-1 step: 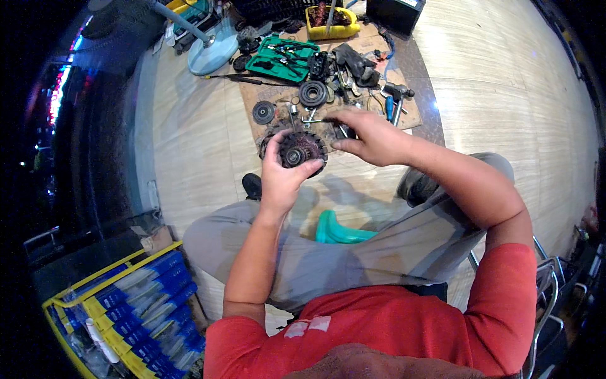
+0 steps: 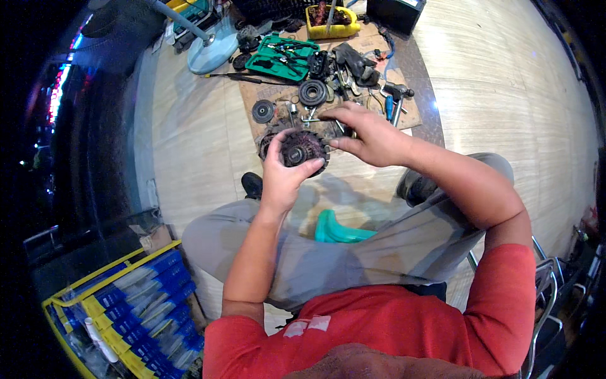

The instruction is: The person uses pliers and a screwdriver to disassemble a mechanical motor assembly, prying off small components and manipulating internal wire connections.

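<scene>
My left hand is closed around a dark round toothed metal part, fingers on its far left edge and thumb across its near face. A ringed hub sticks out of its middle, with reddish-purple matter around it. My right hand hovers just right of the part, thumb and forefinger spread apart. The thumb tip is close to the toothed rim; I cannot tell if it touches. A dark object shows in the gap between thumb and fingers. Another dark part sits partly hidden behind my left hand.
On the worn board lie a pulley, a dark disc, a hammer, a blue-handled screwdriver and dark gloves. Farther back are a green tool case and a yellow container. A green boot-shaped object lies near my legs.
The toothed part has turned and tilted slightly in my left hand. My right fingers have shifted a little; the rest looks the same.
</scene>
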A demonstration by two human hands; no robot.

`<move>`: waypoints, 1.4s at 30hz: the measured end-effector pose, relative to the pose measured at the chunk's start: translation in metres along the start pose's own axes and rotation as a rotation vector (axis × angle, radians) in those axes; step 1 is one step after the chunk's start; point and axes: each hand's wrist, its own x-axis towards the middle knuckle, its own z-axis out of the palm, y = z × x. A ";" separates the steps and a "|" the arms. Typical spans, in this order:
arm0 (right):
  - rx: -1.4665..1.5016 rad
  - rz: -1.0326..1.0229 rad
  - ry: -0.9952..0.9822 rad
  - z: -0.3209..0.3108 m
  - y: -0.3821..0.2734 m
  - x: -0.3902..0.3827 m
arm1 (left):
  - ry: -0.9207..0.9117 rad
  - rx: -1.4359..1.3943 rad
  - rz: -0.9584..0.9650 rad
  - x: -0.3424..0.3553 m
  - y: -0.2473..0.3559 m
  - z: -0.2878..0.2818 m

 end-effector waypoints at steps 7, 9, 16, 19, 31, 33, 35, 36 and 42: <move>-0.074 -0.223 -0.079 0.010 -0.009 -0.002 | -0.210 -0.261 -0.127 -0.004 -0.003 0.015; -0.027 -0.179 -0.116 0.008 -0.011 0.000 | -0.220 -0.303 -0.159 -0.004 -0.001 0.017; 0.038 -0.056 -0.171 0.009 -0.011 0.002 | -0.162 -0.232 -0.230 -0.006 -0.002 0.017; 0.053 -0.059 -0.179 0.008 -0.013 0.003 | -0.130 -0.084 -0.201 -0.006 -0.006 0.015; -0.061 -0.127 -0.041 -0.001 -0.022 0.003 | -0.005 0.195 -0.037 -0.003 0.000 0.009; -0.092 -0.183 0.009 0.002 -0.021 0.003 | 0.037 0.264 -0.001 0.000 -0.005 0.004; -0.078 -0.212 -0.039 0.003 -0.023 0.003 | 0.036 0.186 0.003 0.000 -0.010 0.004; -0.072 -0.227 -0.047 0.005 -0.021 0.003 | 0.032 0.168 0.006 0.000 -0.010 0.005; -0.114 -0.153 0.048 -0.009 -0.019 0.005 | 0.043 0.101 -0.029 0.000 0.000 0.005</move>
